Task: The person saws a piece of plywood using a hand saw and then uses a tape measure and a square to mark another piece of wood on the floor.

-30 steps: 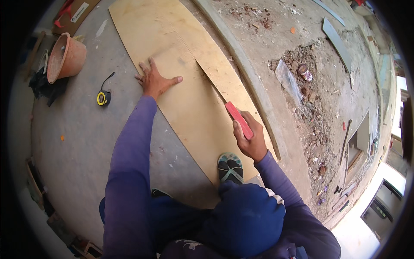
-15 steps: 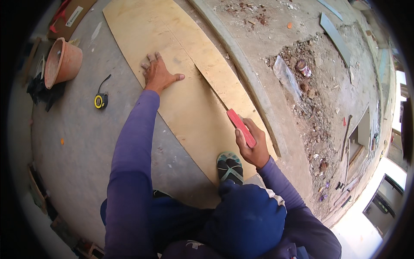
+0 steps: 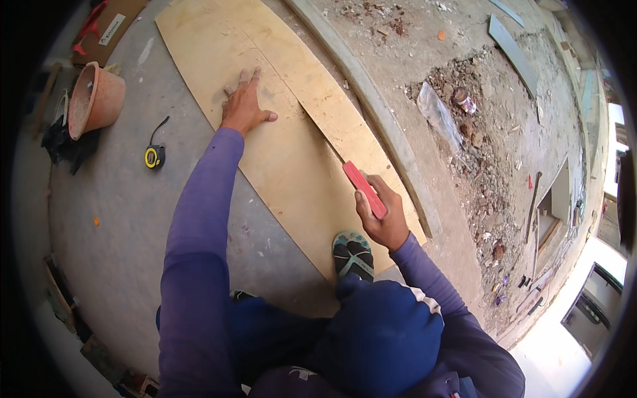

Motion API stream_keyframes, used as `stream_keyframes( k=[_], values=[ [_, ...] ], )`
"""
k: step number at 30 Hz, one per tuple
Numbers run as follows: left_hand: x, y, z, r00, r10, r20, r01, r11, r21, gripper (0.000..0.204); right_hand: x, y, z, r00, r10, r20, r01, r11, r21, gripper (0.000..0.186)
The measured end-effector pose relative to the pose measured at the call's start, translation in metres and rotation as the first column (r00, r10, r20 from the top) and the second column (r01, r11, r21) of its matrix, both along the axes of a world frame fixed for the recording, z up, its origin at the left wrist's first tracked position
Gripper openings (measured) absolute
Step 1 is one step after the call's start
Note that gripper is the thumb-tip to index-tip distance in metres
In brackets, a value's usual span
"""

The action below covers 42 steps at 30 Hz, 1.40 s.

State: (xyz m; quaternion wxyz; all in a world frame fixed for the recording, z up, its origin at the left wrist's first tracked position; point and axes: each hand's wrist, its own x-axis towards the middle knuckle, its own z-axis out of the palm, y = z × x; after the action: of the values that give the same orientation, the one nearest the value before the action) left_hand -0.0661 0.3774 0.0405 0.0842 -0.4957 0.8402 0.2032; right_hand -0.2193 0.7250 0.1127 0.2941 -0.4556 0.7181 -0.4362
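A long pale plywood sheet (image 3: 265, 166) lies on the floor, with a thin straight line running along its length. My left hand (image 3: 245, 109) rests flat on it, fingers spread, left of the line. Lower right, my right hand (image 3: 383, 215) is closed round a red-handled tool (image 3: 363, 189), a narrow straight bar seen edge-on. Its far end meets a dark slit-like line in the plywood; whether part of that line is a blade, I cannot tell. My sandalled foot (image 3: 353, 255) is at the sheet's near end.
Left on the grey floor are a yellow-and-black tape measure (image 3: 154, 156), an orange bucket (image 3: 106, 99) and a cardboard box (image 3: 113, 30). A raised concrete edge (image 3: 371, 99) borders the sheet's right side. Beyond it lie rubble (image 3: 481, 152), a clear plastic bag (image 3: 438, 116) and a grey board (image 3: 512, 53).
My right hand and the red-handled tool have shifted slightly forward and left along the line. My left hand stays flat on the plywood. The whole view has shifted a little.
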Motion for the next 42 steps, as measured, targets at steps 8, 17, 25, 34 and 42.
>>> stream_keyframes(
  k=[8,17,25,34,42],
  values=[
    [0.007,-0.007,0.001,0.971,-0.238,0.02,0.237,0.971,0.037,0.119,-0.006,0.081,0.043,0.998,0.047,0.04,-0.053,0.987,0.15,0.034],
    [-0.014,-0.015,0.005,0.953,-0.302,0.024,0.3,0.952,0.056,0.107,-0.004,-0.015,-0.011,1.0,0.018,-0.012,-0.017,0.999,0.039,0.032],
    [0.0,-0.017,0.008,0.948,-0.312,0.07,0.311,0.95,0.017,0.102,-0.01,0.145,0.067,0.998,0.051,0.041,-0.061,0.957,0.285,0.043],
    [-0.017,-0.014,0.011,0.936,-0.344,0.07,0.344,0.939,0.013,0.1,-0.004,-0.003,-0.02,1.0,-0.001,0.03,0.0,0.998,0.055,0.03],
    [-0.006,-0.023,0.001,0.939,-0.342,0.022,0.342,0.94,0.013,0.103,-0.009,0.163,0.061,0.999,0.054,0.008,-0.054,0.97,0.237,0.038]
  ],
)
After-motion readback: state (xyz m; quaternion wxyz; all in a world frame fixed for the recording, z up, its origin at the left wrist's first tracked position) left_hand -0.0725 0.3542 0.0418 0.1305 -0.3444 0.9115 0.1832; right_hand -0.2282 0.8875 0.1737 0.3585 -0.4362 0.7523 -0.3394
